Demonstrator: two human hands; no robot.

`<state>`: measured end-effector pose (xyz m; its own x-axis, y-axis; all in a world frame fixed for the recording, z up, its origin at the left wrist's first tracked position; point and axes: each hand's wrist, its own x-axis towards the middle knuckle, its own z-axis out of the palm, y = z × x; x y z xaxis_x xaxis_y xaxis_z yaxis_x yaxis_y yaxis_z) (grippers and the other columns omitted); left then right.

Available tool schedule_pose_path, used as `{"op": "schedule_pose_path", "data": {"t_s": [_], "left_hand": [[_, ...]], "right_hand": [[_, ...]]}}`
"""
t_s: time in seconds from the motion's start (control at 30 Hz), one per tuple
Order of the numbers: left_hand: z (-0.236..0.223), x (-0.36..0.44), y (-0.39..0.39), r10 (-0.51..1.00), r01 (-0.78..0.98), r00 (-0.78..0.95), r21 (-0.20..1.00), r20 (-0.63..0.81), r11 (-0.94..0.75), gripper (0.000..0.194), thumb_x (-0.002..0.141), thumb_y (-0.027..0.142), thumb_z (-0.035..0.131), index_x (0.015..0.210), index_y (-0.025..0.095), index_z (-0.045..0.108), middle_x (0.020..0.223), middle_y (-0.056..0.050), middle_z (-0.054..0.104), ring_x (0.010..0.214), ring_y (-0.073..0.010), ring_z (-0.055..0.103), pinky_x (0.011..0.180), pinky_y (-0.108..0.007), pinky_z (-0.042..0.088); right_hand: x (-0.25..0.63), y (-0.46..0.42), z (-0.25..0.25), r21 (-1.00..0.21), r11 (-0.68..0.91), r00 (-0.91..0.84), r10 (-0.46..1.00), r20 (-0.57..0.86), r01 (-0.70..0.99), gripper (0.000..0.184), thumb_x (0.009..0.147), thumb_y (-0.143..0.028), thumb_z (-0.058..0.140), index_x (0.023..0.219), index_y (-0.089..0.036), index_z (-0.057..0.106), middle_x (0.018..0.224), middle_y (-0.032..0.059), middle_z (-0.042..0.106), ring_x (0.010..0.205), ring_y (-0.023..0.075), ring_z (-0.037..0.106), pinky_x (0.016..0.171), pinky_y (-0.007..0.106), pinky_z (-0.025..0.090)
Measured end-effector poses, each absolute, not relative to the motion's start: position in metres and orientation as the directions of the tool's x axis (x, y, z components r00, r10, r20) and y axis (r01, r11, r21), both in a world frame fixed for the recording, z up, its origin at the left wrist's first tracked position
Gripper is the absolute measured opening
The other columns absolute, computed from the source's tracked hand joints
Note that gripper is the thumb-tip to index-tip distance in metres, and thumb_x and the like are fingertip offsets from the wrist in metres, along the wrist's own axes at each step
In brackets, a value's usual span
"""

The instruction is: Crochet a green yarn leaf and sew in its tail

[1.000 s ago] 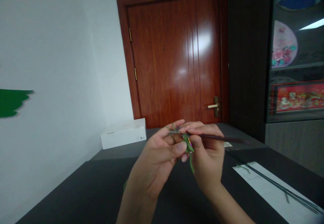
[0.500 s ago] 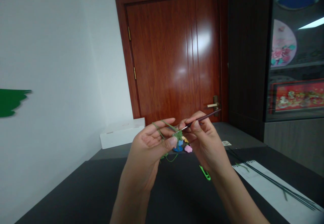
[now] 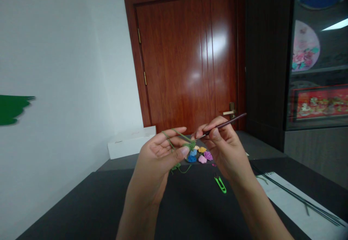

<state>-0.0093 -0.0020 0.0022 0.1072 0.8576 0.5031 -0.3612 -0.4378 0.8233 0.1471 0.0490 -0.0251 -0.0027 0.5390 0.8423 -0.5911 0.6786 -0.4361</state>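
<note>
i watch the left hand [image 3: 157,160] pinch a green crocheted piece [image 3: 192,145] above the black table [image 3: 187,200], its yarn [image 3: 181,135] looped over outstretched fingers; the right hand [image 3: 227,147], pinching the crochet hook [image 3: 231,121], has drawn back slightly, apparently pulling yarn through.

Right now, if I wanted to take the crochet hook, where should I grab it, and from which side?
Probably by the dark handle end of the crochet hook, from the picture's upper right. That slim, straight end sticks up past the right hand, so there's room to pinch it. I'd avoid the metal end: it's down at the green yarn piece pinched in the left hand.
</note>
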Motion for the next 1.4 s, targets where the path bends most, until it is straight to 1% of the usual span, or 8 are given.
{"op": "schedule_pose_path", "data": {"t_s": [0.37, 0.53, 0.63, 0.8, 1.0, 1.1, 1.2, 1.4], "left_hand": [[0.001, -0.007, -0.001, 0.848, -0.279, 0.030, 0.819, 0.530, -0.502, 0.037, 0.070, 0.007, 0.086, 0.105, 0.014, 0.077, 0.079, -0.003, 0.075, 0.073, -0.0143, 0.069, 0.069, -0.023, 0.058], [0.001, -0.003, -0.002, 0.839, -0.270, -0.037, 0.803, 0.543, -0.532, 0.036, 0.068, 0.005, 0.086, 0.101, 0.014, 0.076, 0.078, -0.003, 0.075, 0.071, -0.0132, 0.068, 0.068, -0.022, 0.057], [0.002, -0.003, -0.004, 0.838, -0.306, -0.042, 0.791, 0.544, -0.529, 0.036, 0.069, 0.005, 0.085, 0.103, 0.013, 0.075, 0.073, -0.001, 0.072, 0.070, -0.0115, 0.066, 0.068, -0.019, 0.055], [0.003, -0.008, -0.001, 0.874, -0.429, 0.084, 0.809, 0.478, -0.402, 0.052, 0.069, 0.006, 0.085, 0.118, 0.014, 0.069, 0.084, -0.004, 0.072, 0.075, -0.0131, 0.068, 0.067, -0.021, 0.055], [0.004, -0.010, 0.000, 0.891, -0.493, 0.166, 0.818, 0.423, -0.297, 0.058, 0.066, 0.004, 0.085, 0.121, 0.013, 0.068, 0.085, -0.003, 0.070, 0.074, -0.0129, 0.068, 0.067, -0.021, 0.054], [0.003, -0.008, 0.000, 0.897, -0.519, 0.200, 0.819, 0.395, -0.245, 0.058, 0.066, 0.003, 0.085, 0.119, 0.014, 0.067, 0.086, -0.004, 0.073, 0.074, -0.0130, 0.069, 0.070, -0.022, 0.054], [0.000, -0.006, -0.001, 0.900, -0.521, 0.194, 0.819, 0.390, -0.242, 0.058, 0.067, 0.003, 0.085, 0.120, 0.012, 0.065, 0.080, -0.003, 0.073, 0.072, -0.0132, 0.069, 0.070, -0.022, 0.054], [-0.003, 0.002, -0.003, 0.874, -0.460, 0.086, 0.797, 0.479, -0.391, 0.056, 0.074, 0.007, 0.083, 0.125, 0.015, 0.061, 0.077, -0.001, 0.073, 0.069, -0.0102, 0.066, 0.068, -0.018, 0.051]], "right_hand": [[0.156, 0.040, -0.023, -0.354, 0.892, -0.013, 0.365, 0.931, -0.281, 0.005, 0.099, -0.026, 0.061, 0.096, -0.022, 0.063, 0.090, 0.0029, 0.070, 0.086, 0.0199, 0.071, 0.082, 0.039, 0.057], [0.157, 0.032, -0.020, -0.214, 0.977, -0.030, 0.213, 0.976, -0.023, 0.009, 0.098, -0.016, 0.060, 0.099, -0.024, 0.065, 0.092, 0.0036, 0.070, 0.090, 0.0204, 0.069, 0.080, 0.039, 0.056], [0.155, 0.029, -0.018, -0.066, 0.995, -0.078, 0.072, 0.994, 0.068, 0.013, 0.095, -0.012, 0.061, 0.099, -0.023, 0.065, 0.092, 0.0040, 0.071, 0.091, 0.0209, 0.068, 0.083, 0.041, 0.055], [0.150, 0.026, -0.015, 0.117, 0.972, -0.160, -0.086, 0.983, 0.202, 0.011, 0.096, -0.015, 0.060, 0.097, -0.025, 0.064, 0.091, 0.0042, 0.072, 0.087, 0.0215, 0.069, 0.080, 0.043, 0.053], [0.140, 0.034, -0.022, 0.162, 0.950, -0.075, -0.147, 0.986, 0.268, 0.016, 0.093, -0.015, 0.061, 0.101, -0.028, 0.065, 0.093, 0.0025, 0.073, 0.088, 0.0214, 0.070, 0.079, 0.043, 0.054], [0.135, 0.043, -0.029, 0.130, 0.966, 0.030, -0.140, 0.990, 0.223, 0.020, 0.089, -0.013, 0.066, 0.099, -0.030, 0.066, 0.094, 0.0015, 0.069, 0.089, 0.0216, 0.069, 0.077, 0.043, 0.055], [0.131, 0.052, -0.038, 0.163, 0.962, 0.130, -0.195, 0.972, 0.220, 0.023, 0.085, -0.010, 0.069, 0.095, -0.030, 0.067, 0.092, 0.0004, 0.066, 0.086, 0.0205, 0.067, 0.074, 0.041, 0.055], [0.123, 0.053, -0.049, 0.224, 0.769, 0.122, -0.364, 0.923, 0.599, 0.025, 0.081, -0.007, 0.066, 0.091, -0.029, 0.063, 0.077, -0.0032, 0.065, 0.071, 0.0166, 0.062, 0.075, 0.039, 0.045]]}}
